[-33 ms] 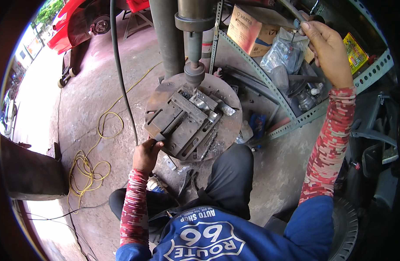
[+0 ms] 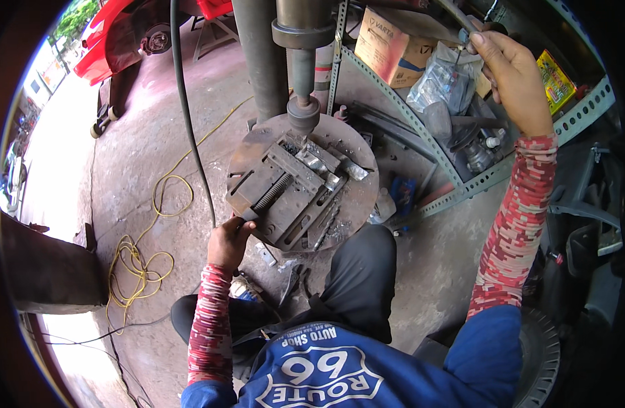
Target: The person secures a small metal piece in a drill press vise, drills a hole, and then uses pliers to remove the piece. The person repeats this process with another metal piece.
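Observation:
Fingers of my left hand [image 2: 227, 243] are closed round the dark end of the screw on a machine vise [image 2: 297, 165]. The vise lies on the round table [image 2: 248, 156] of a drill press. A shiny metal piece [image 2: 314, 161] sits between its jaws, with metal shavings around it. Right above hangs the drill chuck [image 2: 303, 115]; where its bit meets the metal is hard to make out. High at the right, my right hand [image 2: 515, 78] grips the drill press lever [image 2: 454, 13], its thumb along the rod. A loose drill bit [image 2: 327, 226] lies on the table's near side.
A steel-angle shelf [image 2: 435, 139] at the right holds a cardboard box [image 2: 394, 46] and a plastic bag [image 2: 443, 81]. A black cable [image 2: 190, 115] hangs left of the table. Yellow cord [image 2: 141, 275] lies coiled on the floor. My knee [image 2: 370, 255] is close to the table.

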Demonstrator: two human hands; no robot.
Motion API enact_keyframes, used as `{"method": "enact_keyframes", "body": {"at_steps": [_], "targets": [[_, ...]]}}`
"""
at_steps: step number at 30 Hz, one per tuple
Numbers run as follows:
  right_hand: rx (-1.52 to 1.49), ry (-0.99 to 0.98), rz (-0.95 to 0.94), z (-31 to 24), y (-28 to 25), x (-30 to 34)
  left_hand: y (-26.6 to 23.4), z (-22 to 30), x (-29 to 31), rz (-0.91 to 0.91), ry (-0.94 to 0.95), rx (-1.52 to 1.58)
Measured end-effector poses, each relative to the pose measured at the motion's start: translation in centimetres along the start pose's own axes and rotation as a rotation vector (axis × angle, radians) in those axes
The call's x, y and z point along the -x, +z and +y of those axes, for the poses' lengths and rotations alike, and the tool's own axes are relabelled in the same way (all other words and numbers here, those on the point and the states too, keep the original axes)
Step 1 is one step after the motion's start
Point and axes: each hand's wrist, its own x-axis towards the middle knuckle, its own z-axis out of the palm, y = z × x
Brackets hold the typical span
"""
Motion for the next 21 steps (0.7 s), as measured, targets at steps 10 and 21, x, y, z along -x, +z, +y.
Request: {"method": "enact_keyframes", "body": {"at_steps": [10, 21], "targets": [[0.0, 0.108, 0.014, -0.8, -0.9, -0.1, 0.7, 1.0, 0.9, 0.005, -0.02, -0.035], [0.103, 0.069, 0.038, -1.9, -0.9, 0.2, 0.8, -0.8, 0.6, -0.013, -0.014, 0.097]]}}
